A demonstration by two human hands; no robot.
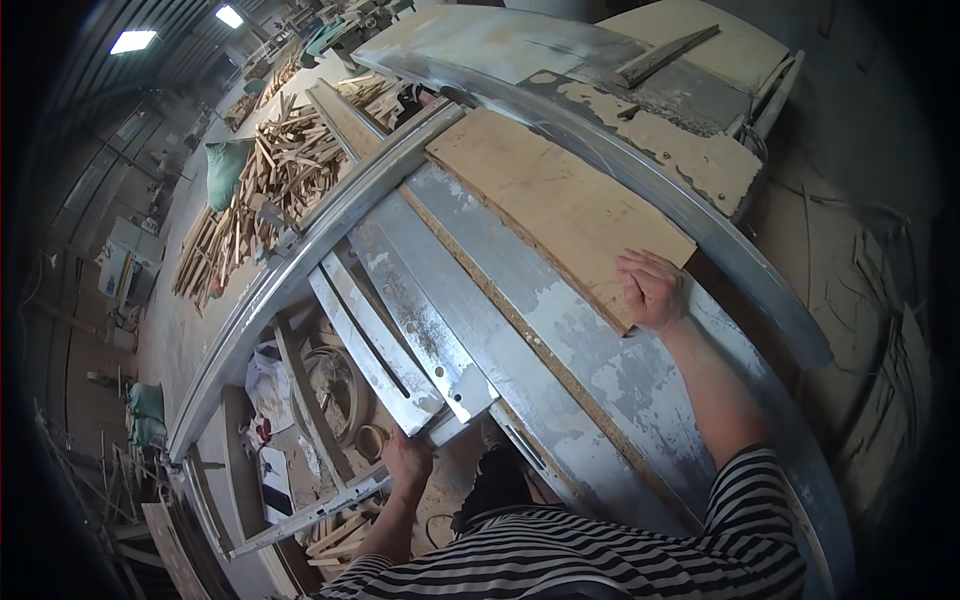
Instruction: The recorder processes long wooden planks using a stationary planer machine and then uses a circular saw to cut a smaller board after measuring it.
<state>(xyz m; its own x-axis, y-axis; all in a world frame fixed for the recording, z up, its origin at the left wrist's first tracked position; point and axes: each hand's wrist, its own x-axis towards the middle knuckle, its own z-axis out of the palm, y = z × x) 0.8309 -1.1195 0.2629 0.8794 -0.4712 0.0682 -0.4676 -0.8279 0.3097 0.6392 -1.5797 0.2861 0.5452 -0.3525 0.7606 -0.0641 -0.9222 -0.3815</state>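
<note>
The long, tan, rectangular wooden board (550, 200), flat on the grey metal table (585, 335), extends forward-left from the right hand (652, 288), closed on its near end. The left hand (407, 462) is farther off, its grip indeterminable.

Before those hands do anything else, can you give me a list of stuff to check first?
1. Right hand on the board: ok, at its near end.
2. Board resting on the metal table: ok, it looks flat.
3. Left hand away from the slotted metal plate: not ok, it is right by the near end.
4. Side surface bare: not ok, a wood strip lies there.
5. Anything running: cannot tell.
</note>
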